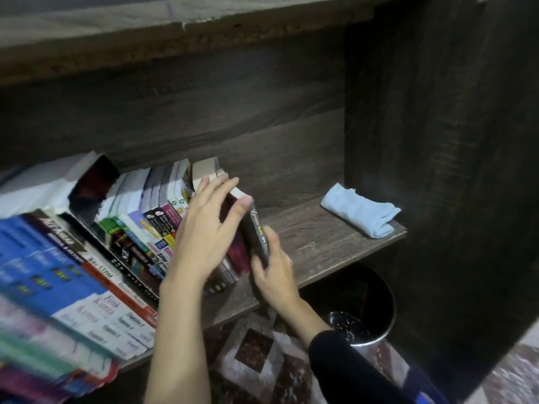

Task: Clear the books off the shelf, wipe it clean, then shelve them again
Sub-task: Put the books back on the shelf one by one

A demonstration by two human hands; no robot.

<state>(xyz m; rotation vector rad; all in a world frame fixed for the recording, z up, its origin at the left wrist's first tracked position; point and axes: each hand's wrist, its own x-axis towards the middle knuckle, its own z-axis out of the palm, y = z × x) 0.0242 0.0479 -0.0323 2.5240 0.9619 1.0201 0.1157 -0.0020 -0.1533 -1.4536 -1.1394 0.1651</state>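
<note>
Here, at the right-hand end of the row of books (137, 225) on the shelf (320, 249): grips the outermost dark book (259, 237) low on its spine with the right hand (272, 277), fingers curled round the bottom edge, likely so as to steer the foot of it along the board; lays the left hand (204, 231) over the tops of the neighbouring volumes, fingers stretched nearly straight and spread wide rather than clasping, thumb touching the dark book's upper corner, seemingly to hold back a row leaning hard to the left and apt to slump; impossible to say from this alone whether lifting the book out or slotting it back in, though with the row so full and only the right stretch of board bare, probably very near one end of the job or the other; on that bare stretch, well apart from the books, a folded pale-blue cloth (361, 214), handy for wiping yet clear of both hands; below the shelf, a dark round bin (376, 290), untouched.
</note>
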